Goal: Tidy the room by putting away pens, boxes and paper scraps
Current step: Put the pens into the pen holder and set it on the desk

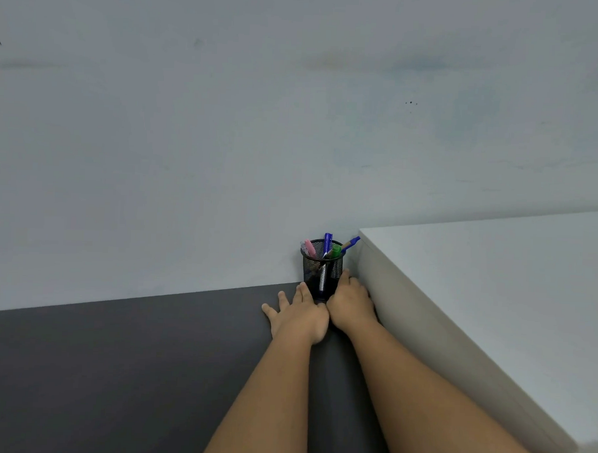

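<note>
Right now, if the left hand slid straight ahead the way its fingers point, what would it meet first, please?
Probably the wall. The left hand lies flat on the dark table, fingers passing just left of the mesh pen holder, though its inner fingers may brush the holder first; depth is unclear.

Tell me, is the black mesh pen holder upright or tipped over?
Upright: the black mesh pen holder stands on the dark desk, pens poking up.

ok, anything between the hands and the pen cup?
Nothing visible. The left hand and right hand already flank the black mesh pen cup at its base, fingers against its sides. The cup sits in the corner between the wall and the white cabinet.
</note>
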### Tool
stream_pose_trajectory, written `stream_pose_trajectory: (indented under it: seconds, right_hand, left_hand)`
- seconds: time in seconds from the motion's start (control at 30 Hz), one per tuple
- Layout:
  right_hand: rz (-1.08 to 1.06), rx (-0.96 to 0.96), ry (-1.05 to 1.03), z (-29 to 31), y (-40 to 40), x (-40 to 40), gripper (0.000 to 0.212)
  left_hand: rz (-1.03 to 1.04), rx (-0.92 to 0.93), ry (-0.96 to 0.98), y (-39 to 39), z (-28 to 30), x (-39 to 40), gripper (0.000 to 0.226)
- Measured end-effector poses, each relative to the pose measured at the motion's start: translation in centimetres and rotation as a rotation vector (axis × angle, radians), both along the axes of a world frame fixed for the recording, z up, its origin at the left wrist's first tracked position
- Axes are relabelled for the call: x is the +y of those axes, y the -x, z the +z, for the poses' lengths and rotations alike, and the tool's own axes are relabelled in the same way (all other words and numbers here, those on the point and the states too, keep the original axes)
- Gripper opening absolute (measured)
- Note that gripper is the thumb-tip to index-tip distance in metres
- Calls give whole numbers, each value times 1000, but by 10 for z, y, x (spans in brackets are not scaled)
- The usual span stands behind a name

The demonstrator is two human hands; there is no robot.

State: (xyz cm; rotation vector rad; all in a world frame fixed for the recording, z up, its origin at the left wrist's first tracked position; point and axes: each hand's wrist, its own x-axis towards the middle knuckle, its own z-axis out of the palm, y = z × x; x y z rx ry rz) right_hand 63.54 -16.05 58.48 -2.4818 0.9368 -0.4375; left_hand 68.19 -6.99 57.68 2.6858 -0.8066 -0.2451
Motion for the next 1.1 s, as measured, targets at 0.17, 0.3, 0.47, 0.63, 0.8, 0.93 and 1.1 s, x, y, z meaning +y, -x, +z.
stream_pose_trajectory:
  seconds: [0.17,0.3,0.47,0.63,0.8,0.93,1.1]
  right_hand:
    - [-22,6,87,-5,10,7,62]
    - [-25,104,170,-10,21,17,44]
    - [-4,145,189,-11,33,21,46]
    - [39,187,181,-11,65,39,51]
    - [114,175,193,-1,109,64,51]
    - [251,192,179,-3,166,88,51]
    - [475,219,201,2,244,113,52]
  left_hand:
    - [41,-29,-22,4,-1,2,66]
    - [38,-30,-23,5,-3,4,67]
    - [106,-58,-7,7,3,2,67]
    - [93,-52,-72,38,5,23,68]
    - [56,-67,-135,86,11,62,70]
    - [60,-70,-178,142,10,98,69]
    - [64,-60,-193,213,8,135,66]
